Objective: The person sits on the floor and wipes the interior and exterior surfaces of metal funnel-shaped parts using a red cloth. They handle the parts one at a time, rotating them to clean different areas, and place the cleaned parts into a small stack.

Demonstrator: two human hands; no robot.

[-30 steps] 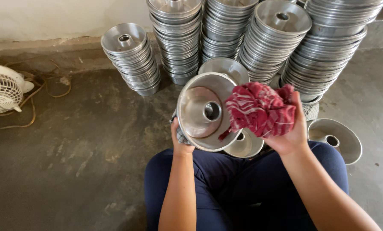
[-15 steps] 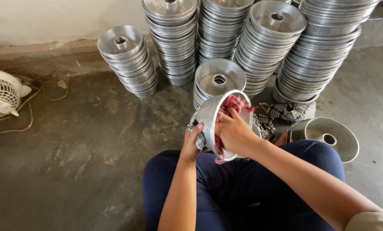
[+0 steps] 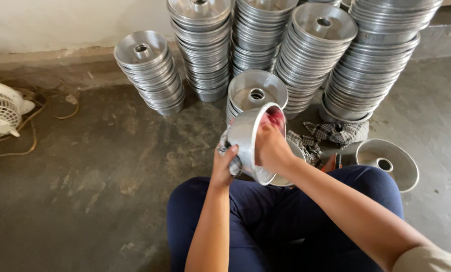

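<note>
My left hand (image 3: 226, 160) grips the outside of a shiny metal ring-shaped cake pan (image 3: 246, 137), tilted on its side above my lap. My right hand (image 3: 272, 147) is pushed inside the pan, pressing a red cloth (image 3: 276, 118) against its inner wall. Only a bit of the cloth shows past my fingers. A short stack of the same pans (image 3: 255, 91) stands on the floor just beyond the held one.
Tall stacks of identical metal pans (image 3: 316, 55) line the wall ahead, with another stack (image 3: 150, 70) to the left. A single pan (image 3: 389, 162) lies on the floor at right, near a checked cloth (image 3: 339, 132). A white fan (image 3: 1, 113) with cords sits far left.
My right hand brought the red cloth from outside the pan into it. The left hand turned the pan so its opening faces away to the right.
</note>
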